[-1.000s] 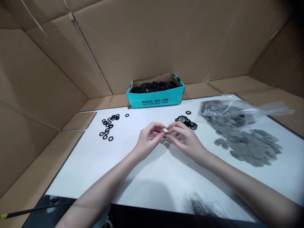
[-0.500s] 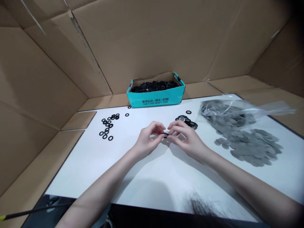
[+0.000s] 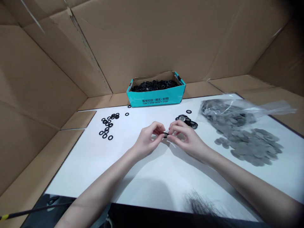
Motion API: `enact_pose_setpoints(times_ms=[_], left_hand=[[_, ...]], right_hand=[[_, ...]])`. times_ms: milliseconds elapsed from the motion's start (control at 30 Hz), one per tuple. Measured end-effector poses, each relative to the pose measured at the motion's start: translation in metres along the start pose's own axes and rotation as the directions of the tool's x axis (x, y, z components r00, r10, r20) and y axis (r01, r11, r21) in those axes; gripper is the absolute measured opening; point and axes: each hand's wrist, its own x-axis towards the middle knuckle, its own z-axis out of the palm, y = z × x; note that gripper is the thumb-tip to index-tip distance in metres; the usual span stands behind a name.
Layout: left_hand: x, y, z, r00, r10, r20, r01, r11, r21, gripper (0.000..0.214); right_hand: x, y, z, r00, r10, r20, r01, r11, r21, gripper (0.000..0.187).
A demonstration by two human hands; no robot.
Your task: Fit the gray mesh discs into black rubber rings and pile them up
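The left hand [image 3: 147, 141] and the right hand [image 3: 188, 141] meet over the middle of the white table [image 3: 142, 177]. Together they pinch one small black ring [image 3: 165, 135] between thumbs and fingertips, just above the surface. Loose black rings [image 3: 108, 126] lie to the left, and grey discs [image 3: 249, 145] spill from a clear plastic bag [image 3: 237, 110] on the right. A teal box [image 3: 155, 96] of rings stands behind. The pinch looks light. An uneven squeeze could probably flick the ring out sideways, and it might get lost among the loose rings.
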Motion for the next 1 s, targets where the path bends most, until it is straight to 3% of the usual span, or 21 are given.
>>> enact_pose_setpoints(times_ms=[333, 733, 1000], left_hand=[[0.0012, -0.0004, -0.0014, 0.997, -0.064, 0.047, 0.07, 0.987, -0.142, 0.007], [0.0003, 0.0034, -0.0011, 0.999, -0.045, 0.023, 0.046, 0.999, -0.028, 0.005], [0.0014, 0.0037, -0.0029, 0.995, -0.072, 0.074, 0.08, 0.99, -0.112, 0.006]], right_hand=[[0.001, 0.0004, -0.0009, 1.0, 0.003, 0.011, -0.003, 1.0, -0.01, 0.011], [0.0005, -0.0018, -0.0014, 1.0, -0.006, 0.002, 0.006, 1.0, -0.03, 0.012], [0.0005, -0.0004, -0.0015, 1.0, -0.009, 0.001, 0.009, 0.999, -0.036, 0.011]])
